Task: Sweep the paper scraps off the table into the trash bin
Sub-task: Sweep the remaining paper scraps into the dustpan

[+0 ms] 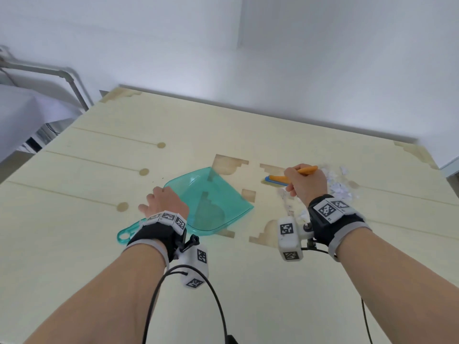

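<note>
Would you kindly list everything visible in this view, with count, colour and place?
dustpan: one, clear teal, table centre, mouth toward the scraps
brush: one, orange handle, blue head, right of the dustpan
paper scraps: a scattered pile, white, on the table's right side around the right hand
table: one, pale wood with cut-out slots
metal frame: one, grey, far left beyond the table
left hand: rests on the dustpan's handle end, fingers fairly straight
right hand: grips the brush handle
wristbands: two, black with white marker tags, one on each wrist
</note>
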`<state>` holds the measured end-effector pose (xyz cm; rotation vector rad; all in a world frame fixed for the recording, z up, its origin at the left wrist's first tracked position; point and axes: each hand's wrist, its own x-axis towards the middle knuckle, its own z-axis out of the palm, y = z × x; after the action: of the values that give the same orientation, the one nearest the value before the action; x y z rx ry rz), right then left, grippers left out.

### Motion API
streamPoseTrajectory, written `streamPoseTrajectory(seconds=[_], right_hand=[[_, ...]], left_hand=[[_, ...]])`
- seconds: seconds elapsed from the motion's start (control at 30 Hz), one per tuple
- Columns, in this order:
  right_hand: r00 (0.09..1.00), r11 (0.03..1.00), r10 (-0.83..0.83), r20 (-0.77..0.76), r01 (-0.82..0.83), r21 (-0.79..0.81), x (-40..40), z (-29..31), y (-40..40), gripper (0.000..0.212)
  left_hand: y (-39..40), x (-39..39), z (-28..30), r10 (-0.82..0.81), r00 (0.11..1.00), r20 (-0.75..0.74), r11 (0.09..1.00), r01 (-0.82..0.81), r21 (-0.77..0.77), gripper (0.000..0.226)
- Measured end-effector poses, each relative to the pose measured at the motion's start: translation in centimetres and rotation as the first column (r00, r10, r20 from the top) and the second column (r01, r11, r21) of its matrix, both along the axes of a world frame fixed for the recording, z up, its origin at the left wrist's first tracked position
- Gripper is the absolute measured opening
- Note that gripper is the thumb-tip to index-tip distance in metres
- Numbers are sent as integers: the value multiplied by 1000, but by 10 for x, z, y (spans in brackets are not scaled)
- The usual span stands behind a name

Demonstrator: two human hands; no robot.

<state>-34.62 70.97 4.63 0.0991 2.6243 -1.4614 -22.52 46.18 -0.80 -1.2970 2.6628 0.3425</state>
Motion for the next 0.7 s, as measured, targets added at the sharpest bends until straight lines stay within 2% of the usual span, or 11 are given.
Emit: streamPoseTrajectory(seconds=[0.1,0.13,0.23,0.37,0.47,0.6,0.7], right_hand=[[1000,1000,-21,7,21,1,9,-3,1,16],[999,1000,-30,11,30,-5,10,-4,1,16],[994,994,-102,31,103,-27,15,-6,9,16],[976,976,-215,36,216,-29,13,-3,30,30],[959,958,-284,9,284,-26,5,3,56,28],[934,934,-358,-3,358,-3,-13,1,97,37],[934,935,-353,-58,355,23,-29,-7,128,41]], left_hand=[[-4,11,-8,79,992,94,997,-81,18,54],[-7,13,-10,88,991,100,995,-92,40,52],[-11,18,-18,-3,1000,23,984,-1,179,27],[3,8,-14,-15,995,-103,960,43,277,32],[25,-14,-5,-11,986,-167,926,73,370,40],[58,-55,5,-11,976,-220,886,111,449,32],[81,-83,5,22,969,-245,867,104,488,31]])
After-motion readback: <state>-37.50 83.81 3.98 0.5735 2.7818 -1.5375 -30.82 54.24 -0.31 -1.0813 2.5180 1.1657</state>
